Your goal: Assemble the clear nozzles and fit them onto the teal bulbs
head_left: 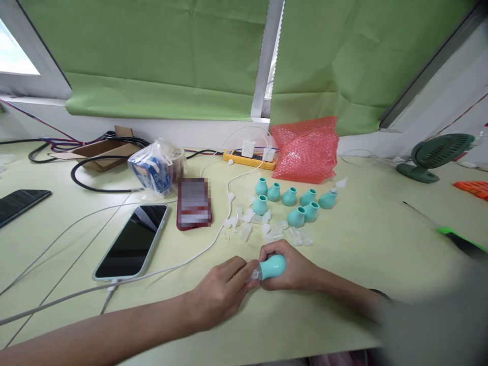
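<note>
Teal bulbs; red pouch just behind

Nothing readable — white marks on the blue package blur.

Head cam, 1 view: looks fwd + down, desk near, blinds beyond.

The held teal bulb looks smooth and glossy.
</note>
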Demonstrator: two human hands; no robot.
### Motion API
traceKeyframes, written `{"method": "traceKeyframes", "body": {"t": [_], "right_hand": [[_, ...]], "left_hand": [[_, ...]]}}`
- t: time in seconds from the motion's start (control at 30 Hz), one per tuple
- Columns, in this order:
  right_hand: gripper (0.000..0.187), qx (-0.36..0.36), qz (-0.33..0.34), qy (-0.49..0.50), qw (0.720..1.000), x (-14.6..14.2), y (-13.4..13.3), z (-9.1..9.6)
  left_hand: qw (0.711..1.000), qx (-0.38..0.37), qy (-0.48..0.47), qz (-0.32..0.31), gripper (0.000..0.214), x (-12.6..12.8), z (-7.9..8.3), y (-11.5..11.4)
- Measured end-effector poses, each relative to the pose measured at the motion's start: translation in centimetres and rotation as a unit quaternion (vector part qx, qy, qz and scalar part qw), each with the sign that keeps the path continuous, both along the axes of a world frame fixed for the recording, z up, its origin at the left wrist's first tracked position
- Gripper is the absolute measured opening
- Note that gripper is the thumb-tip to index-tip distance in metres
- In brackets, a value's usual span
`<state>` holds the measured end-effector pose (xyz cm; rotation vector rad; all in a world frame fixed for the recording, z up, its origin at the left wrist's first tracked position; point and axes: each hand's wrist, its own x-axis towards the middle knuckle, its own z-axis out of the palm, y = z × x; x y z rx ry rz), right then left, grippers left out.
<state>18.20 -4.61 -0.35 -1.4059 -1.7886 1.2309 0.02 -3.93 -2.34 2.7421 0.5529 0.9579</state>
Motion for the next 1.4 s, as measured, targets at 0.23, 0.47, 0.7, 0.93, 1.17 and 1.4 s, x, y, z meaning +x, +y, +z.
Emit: {"method": "traceKeyframes", "body": {"t": [0.23, 0.47, 0.7, 0.93, 1.17, 1.4], "right_hand": [[0.031, -0.249, 0.012, 0.072, 0.966, 0.2, 0.1, 0.3], [0.031, -0.285, 0.096, 0.155, 0.941, 0.2, 0.1, 0.3], [0.03, -0.121, 0.079, 0.3, 0.943, -0.8, -1.0, -0.7], [0.033, 0.128, 0.11, 0.05, 0.984, -0.6, -2.0, 1.2], [0.016, 0.444, -0.001, -0.213, 0.87, 2.0, 1.9, 0.7], [0.026, 0.367, -0.001, -0.428, 0.826, 2.2, 3.4, -0.6]], "left_hand": [[0.997, 0.066, 0.04, -0.015, 0.03, -0.3, 0.1, -0.2], [0.999, 0.016, -0.013, -0.046, 0.031, -0.2, 0.7, -0.2], [0.936, -0.298, -0.178, 0.051, 0.015, 0.2, 0.9, 0.7], [0.948, -0.266, -0.176, 0.018, 0.01, 0.0, 1.7, 0.5], [0.912, -0.357, -0.198, 0.051, 0.01, -0.1, 0.5, 0.4], [0.915, -0.371, -0.123, 0.1, 0.018, 0.0, 1.1, 0.5]]}}
